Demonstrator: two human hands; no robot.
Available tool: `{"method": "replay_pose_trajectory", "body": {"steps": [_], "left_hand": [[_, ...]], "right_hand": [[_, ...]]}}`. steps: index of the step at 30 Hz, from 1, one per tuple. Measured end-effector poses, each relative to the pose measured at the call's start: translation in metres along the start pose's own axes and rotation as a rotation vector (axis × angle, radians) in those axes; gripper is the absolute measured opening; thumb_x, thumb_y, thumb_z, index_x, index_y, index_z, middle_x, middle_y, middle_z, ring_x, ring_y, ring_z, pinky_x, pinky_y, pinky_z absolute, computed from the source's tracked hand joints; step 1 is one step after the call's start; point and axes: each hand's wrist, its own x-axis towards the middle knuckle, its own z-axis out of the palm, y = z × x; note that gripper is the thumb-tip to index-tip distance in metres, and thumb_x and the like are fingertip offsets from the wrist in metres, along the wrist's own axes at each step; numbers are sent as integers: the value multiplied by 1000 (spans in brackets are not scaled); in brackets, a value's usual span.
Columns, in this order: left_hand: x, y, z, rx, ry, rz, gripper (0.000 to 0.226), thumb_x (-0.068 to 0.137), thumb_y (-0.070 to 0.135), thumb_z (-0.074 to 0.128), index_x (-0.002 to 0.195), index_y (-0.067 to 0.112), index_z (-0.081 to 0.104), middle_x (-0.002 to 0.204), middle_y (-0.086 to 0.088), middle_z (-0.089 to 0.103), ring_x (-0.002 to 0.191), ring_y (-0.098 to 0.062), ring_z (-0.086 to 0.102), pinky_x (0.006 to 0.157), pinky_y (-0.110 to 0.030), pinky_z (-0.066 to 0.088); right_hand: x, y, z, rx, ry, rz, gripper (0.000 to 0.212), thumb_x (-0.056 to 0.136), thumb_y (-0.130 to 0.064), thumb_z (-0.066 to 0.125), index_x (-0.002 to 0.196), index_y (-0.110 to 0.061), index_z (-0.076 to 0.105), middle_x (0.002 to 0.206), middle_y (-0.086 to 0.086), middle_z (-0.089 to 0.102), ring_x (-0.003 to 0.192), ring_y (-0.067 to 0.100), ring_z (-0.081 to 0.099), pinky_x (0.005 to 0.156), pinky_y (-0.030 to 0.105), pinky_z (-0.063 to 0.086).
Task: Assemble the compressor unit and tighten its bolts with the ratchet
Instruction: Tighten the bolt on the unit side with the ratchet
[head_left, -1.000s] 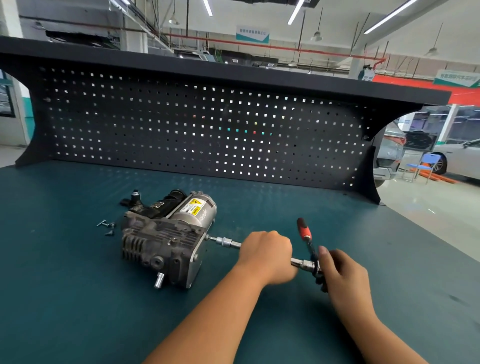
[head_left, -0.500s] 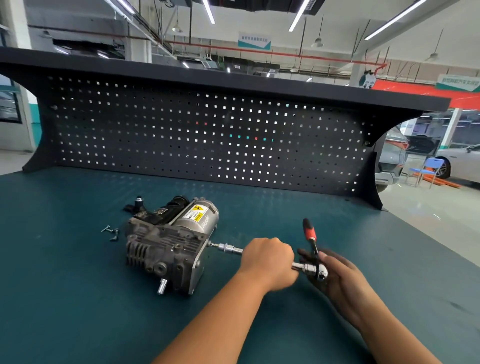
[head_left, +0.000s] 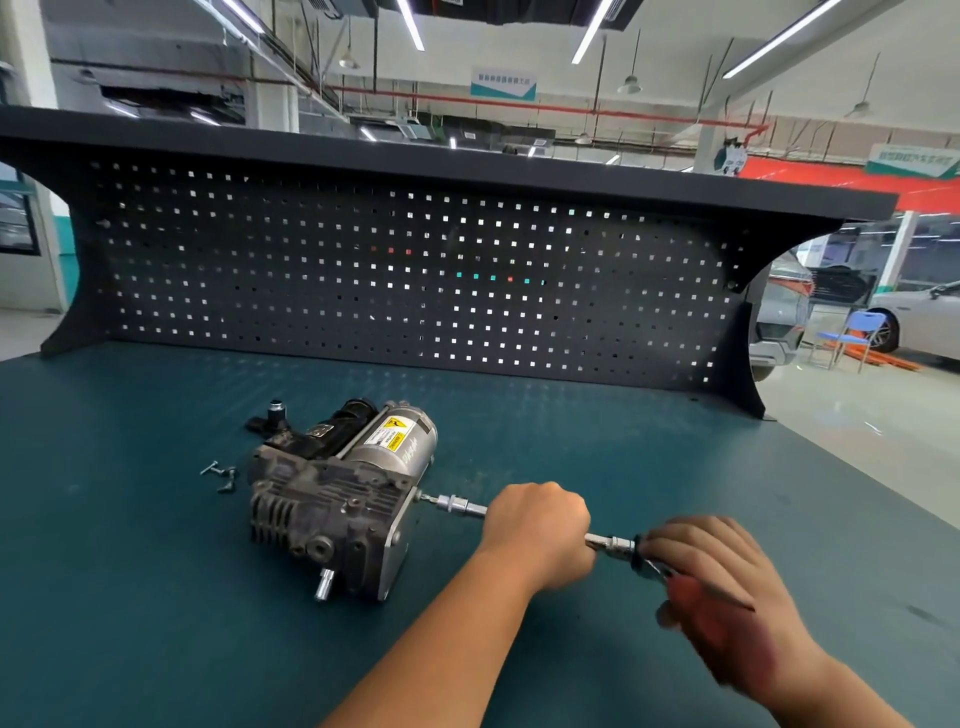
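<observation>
Two grips hold the tool: left hand (head_left: 537, 535) wraps the chrome extension bar (head_left: 460, 505) at 3 o'clock of the grey finned compressor unit (head_left: 332, 499) on the teal surface (head_left: 156, 597), right hand (head_left: 727, 587) has swung the red-handled ratchet (head_left: 644, 564) from 12 toward 5 o'clock, likely tightening.

Illumination: bright and even, from ceiling strip lights (head_left: 589, 31) overhead.
Backlight: bright specks show through the pegboard (head_left: 363, 291) holes.
Shadows: soft and faint beside the compressor (head_left: 337, 499).
Glare: small highlights on the extension bar (head_left: 605, 544).
Motion blur: the right hand (head_left: 737, 561) and ratchet (head_left: 649, 566) are smeared; the left hand (head_left: 540, 530) is sharp.
Distortion: wide-angle bowing towards the frame edges.
</observation>
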Motion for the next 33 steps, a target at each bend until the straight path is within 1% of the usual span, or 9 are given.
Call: {"method": "replay_pose_trajectory", "body": {"steps": [4,9,14,19,23,25,29,31,33], "left_hand": [[-2,0,2,-14,36,-33,22,77,30,53,61,16,47,55,0,37,59,-30,42,47,-26,21],[-3,-1,-1,-42,62,-43,29,77,42,52,62,18,49,62,-5,51,63,-31,45,54,-29,27],[-3,-3,-4,-70,74,-78,24,78,33,53,62,17,46,66,-5,55,63,-31,42,54,-30,25],[-3,-2,-3,-19,16,-41,19,79,24,52,84,15,68,78,-8,63,65,-30,43,55,-29,26],[-3,-3,-2,-7,-10,-36,13,81,21,50,70,16,56,75,-7,58,65,-30,44,56,-29,27],[-2,-3,-2,3,-8,-30,17,81,21,49,66,17,47,66,-4,48,64,-30,44,54,-29,26],[0,-2,-6,-6,1,-34,17,82,23,50,66,17,50,58,-1,40,58,-28,40,46,-26,19],[0,-2,-6,-9,4,-36,14,82,23,50,70,17,55,62,-4,46,60,-29,41,46,-26,19],[0,-3,-2,-17,-2,-44,17,81,23,50,66,16,52,61,-3,43,62,-29,43,46,-25,19]], "right_hand": [[28,7,15,389,116,615,23,88,-33,42,73,-25,57,65,-6,63,62,8,56,62,18,42],[60,41,35,959,133,1433,41,100,-31,43,72,-3,56,52,9,62,50,20,56,56,30,47],[49,40,49,1258,-34,1814,30,97,-24,51,75,-4,51,54,9,57,39,19,56,43,25,47],[44,35,28,1009,150,1369,23,95,-19,53,76,-6,57,61,5,63,58,17,58,59,26,46],[33,8,3,677,83,814,18,90,-5,58,84,-21,64,79,-9,72,74,1,65,70,8,47],[21,-3,-3,468,21,520,10,90,-16,59,86,-25,61,87,-18,68,78,-4,60,73,5,43],[4,-4,-4,-7,-117,-96,21,98,-32,43,99,-16,56,94,-4,66,87,14,56,79,22,44],[0,-3,1,-63,-113,-142,24,99,-35,41,101,-15,54,93,5,69,87,20,57,80,26,45],[3,-1,7,59,-93,45,21,98,-35,43,100,-18,55,88,3,68,77,16,59,76,19,45]]}}
